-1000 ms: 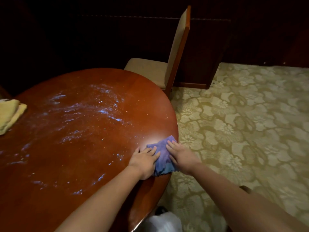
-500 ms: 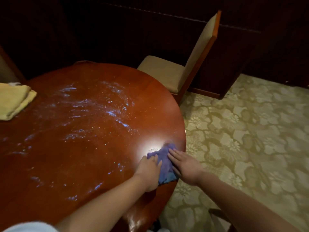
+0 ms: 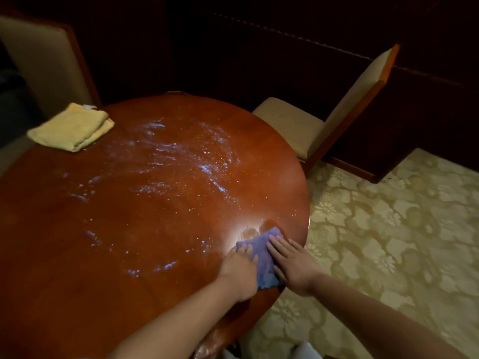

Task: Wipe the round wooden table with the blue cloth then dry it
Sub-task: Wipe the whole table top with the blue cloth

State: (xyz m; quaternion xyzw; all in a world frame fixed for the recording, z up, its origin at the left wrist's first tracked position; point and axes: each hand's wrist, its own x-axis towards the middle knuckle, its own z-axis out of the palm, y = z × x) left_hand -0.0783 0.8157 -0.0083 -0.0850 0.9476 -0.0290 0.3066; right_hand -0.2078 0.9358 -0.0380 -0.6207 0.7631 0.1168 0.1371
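Far left chair: I see a tan upholstered chair with a dark wooden frame (image 3: 44,60) behind the table's far left edge.
Drying towel: a folded yellow terry towel (image 3: 71,128) lies on the table top at the far left, well apart from both hands; I judge it untouched, so drying is not yet begun.
Table: the round reddish-brown polished wooden table (image 3: 129,229) shows streaks and beads of wet sheen across its middle and far part. I read that as the damp pass having covered most of the top.
Progress: I judge the wiping stage near its end, working the near right rim; the whole drying stage is left.
Left hand: my left hand (image 3: 239,272) lies palm down on the left part of the cloth, fingers (image 3: 246,251) lightly bent and close together, pressing rather than pinching.
Cloth: the crumpled blue fabric cloth (image 3: 261,251) sits on the table by the near right edge, between and under both hands, its far corner poking out beyond the fingertips.
Right hand: my right hand (image 3: 293,265) rests flat on the cloth's right side, fingers (image 3: 278,243) straight and slightly spread, its heel past the table rim.
Right chair: a second tan cushioned wooden chair (image 3: 324,120) stands just beside the table's far right.
Floor: pale floral-patterned carpet (image 3: 388,242) on the right.
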